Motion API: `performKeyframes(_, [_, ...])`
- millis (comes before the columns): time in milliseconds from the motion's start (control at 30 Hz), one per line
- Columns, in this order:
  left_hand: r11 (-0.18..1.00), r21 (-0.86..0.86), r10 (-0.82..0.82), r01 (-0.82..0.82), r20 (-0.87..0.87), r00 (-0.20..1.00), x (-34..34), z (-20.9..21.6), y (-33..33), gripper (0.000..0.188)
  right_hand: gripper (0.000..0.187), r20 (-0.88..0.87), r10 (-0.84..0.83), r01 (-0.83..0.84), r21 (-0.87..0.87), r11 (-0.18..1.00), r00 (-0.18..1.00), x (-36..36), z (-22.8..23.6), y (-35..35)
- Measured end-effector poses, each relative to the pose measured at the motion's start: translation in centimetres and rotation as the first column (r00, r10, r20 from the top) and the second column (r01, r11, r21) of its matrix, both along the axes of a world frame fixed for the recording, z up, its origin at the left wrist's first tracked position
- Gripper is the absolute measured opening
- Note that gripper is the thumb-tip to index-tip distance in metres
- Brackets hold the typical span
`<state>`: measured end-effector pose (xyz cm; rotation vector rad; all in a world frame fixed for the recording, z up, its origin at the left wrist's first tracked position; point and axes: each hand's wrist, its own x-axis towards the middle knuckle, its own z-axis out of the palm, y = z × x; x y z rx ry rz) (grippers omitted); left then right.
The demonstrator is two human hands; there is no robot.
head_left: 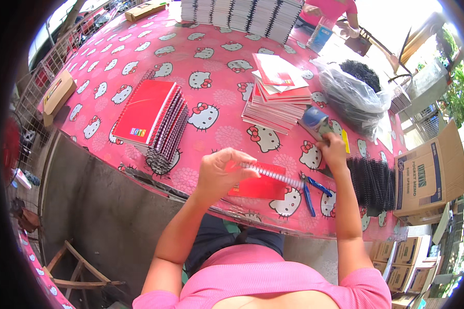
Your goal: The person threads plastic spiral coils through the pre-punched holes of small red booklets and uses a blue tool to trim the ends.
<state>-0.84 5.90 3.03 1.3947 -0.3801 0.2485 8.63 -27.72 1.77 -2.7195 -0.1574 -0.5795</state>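
My left hand (219,172) grips a small red notebook (260,186) near the table's front edge, its fingers closed around one end of the spiral-bound edge. My right hand (333,150) is farther right, fingertips curled together at the lower end of a small blue can (314,118). Whatever those fingers hold is too small to make out. Between my forearms lie blue-handled pliers (309,195), next to the notebook's right end. A stack of red spiral notebooks (152,113) sits to the left. Beyond my hands is a pile of red-covered loose page blocks (276,100).
Black spiral coils (371,183) lie right of my forearm, beside an open cardboard box (430,177). A plastic bag (353,98) holds more black coils. Bound books (242,18) stand along the far edge. Another person (330,13) works there. The pink tablecloth (216,139) has cat faces.
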Motion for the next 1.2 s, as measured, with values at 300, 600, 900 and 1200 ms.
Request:
performKeyframes(300, [0.827, 0.516, 0.048, -0.223, 0.33, 0.943, -2.9, -0.1, -2.0, 0.029, 0.055, -0.204, -0.059, 0.01, -0.235, 0.972, 0.977, -15.7, -0.6, 4.9])
performKeyframes(600, [0.916, 0.29, 0.188, -0.278, 0.301, 0.935, -3.0, -1.3, -2.8, 0.024, 0.043, -0.114, 0.459, -0.414, 0.283, 0.865, 0.881, -15.6, 5.6, 10.7])
performKeyframes(900, [0.902, 0.258, 0.17, -0.345, 0.524, 0.835, -2.3, 0.1, -2.0, 0.019, 0.026, -0.292, 0.903, 0.594, 0.803, 0.053, 0.315, -14.0, 4.7, 10.3])
performKeyframes(1200, [0.501, 0.328, 0.368, -0.801, 0.757, 0.54, -4.3, 16.9, 8.5, 0.022, 0.04, 0.02, 0.103, -0.101, -0.093, 0.991, 0.995, -13.9, 0.5, 3.6])
